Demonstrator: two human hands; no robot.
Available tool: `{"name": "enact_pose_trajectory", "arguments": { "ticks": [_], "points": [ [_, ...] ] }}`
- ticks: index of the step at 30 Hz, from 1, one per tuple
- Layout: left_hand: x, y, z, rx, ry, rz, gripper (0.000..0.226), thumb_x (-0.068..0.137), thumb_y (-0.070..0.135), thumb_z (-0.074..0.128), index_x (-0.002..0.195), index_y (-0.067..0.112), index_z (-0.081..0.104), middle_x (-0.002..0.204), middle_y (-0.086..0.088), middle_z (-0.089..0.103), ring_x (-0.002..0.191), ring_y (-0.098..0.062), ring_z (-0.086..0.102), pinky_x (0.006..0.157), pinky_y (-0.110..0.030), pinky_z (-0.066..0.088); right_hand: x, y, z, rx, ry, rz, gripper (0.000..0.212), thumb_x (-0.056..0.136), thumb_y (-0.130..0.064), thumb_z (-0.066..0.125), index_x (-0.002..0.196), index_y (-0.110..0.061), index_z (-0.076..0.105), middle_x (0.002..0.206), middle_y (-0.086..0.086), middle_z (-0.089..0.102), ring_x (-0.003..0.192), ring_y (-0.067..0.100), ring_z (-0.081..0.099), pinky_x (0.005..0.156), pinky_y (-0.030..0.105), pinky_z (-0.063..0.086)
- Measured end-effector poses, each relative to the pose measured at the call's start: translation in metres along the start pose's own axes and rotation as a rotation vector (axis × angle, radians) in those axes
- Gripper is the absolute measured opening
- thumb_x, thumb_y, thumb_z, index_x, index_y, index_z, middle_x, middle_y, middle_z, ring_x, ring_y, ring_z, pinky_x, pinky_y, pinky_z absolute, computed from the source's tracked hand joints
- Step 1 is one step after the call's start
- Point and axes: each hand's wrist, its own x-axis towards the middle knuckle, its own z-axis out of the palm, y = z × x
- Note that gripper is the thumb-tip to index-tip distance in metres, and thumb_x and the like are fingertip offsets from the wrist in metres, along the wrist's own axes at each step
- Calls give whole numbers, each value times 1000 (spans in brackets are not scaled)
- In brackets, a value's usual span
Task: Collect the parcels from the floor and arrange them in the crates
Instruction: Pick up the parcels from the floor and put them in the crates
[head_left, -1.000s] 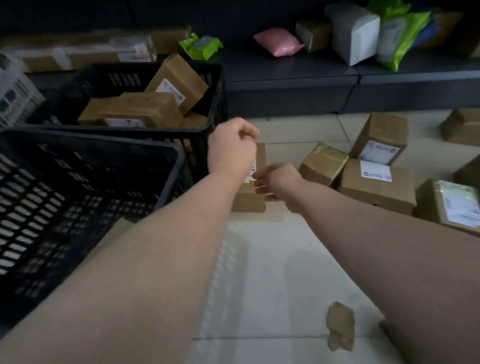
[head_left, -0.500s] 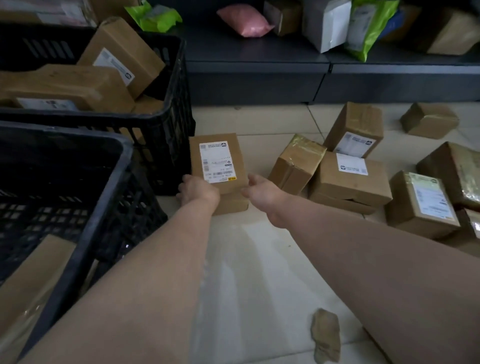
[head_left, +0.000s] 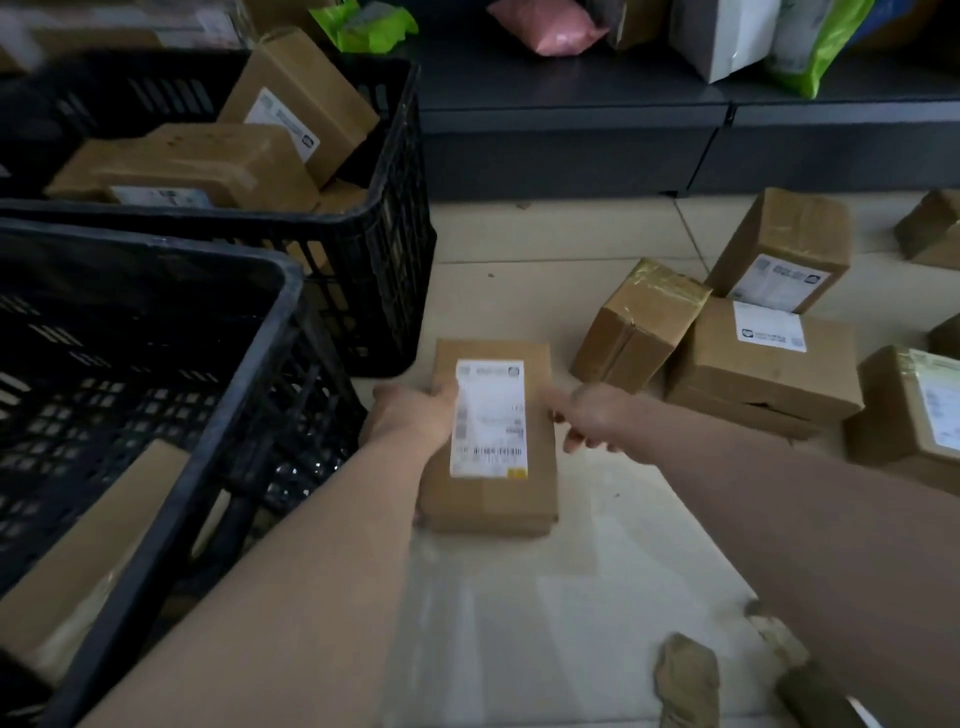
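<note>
**One-sided hold on a lifted parcel**

Here the parcel (head_left: 491, 441), a flat brown box with a white shipping label (head_left: 489, 418) facing up, sits between the two hands in front of the near crate (head_left: 171, 415), apparently raised off the pale floor (head_left: 545, 597), though blur makes that hard to confirm. The left hand (head_left: 410, 415) is clamped on its left edge, thumb over the top beside the label and the other fingers hidden underneath. The right hand (head_left: 589, 415) is just beside the right edge with fingers loosely spread; whether it actually touches the box cannot be told.

The main risk is that the box hangs from one side only. If the right hand gives no support, the free edge could sag and the box could slip out of the left hand. Swinging left, a corner could catch the near crate's rim. A parcel already lies inside it, so a careless drop could land askew. The far crate (head_left: 395, 218) already holds several boxes, and the loose floor parcels (head_left: 763, 358) sit close to the right arm.
</note>
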Motion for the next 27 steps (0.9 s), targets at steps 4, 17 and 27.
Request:
{"name": "enact_pose_trajectory", "arguments": {
  "ticks": [4, 17, 27],
  "points": [
    [-15, -28, 16, 22, -136, 36, 71, 88, 66, 41, 129, 9, 53, 127, -15, 60, 114, -34, 57, 89, -31, 45, -15, 34, 28, 265, -116, 67, 45, 99, -48, 38, 123, -11, 50, 114, 9, 58, 100, 27, 59, 92, 44, 51],
    [-89, -23, -10, -902, -253, -310, 73, 91, 72, 31, 123, 16, 64, 116, -18, 68, 104, -34, 64, 100, -49, 46, -72, 30, 7, 620, -468, -197, 69, 76, -27, 79, 137, -29, 47, 123, -4, 66, 112, 19, 61, 99, 46, 46],
    [-141, 9, -39, -1308, -660, -152, 32, 87, 41, 47, 95, 13, 61, 97, -9, 56, 101, -39, 58, 89, -72, 43, -97, 67, -57, 1097, -178, -119, 64, 69, 12, 29, 112, -12, 69, 111, 7, 67, 98, 22, 58, 89, 37, 49]
  ]
}}
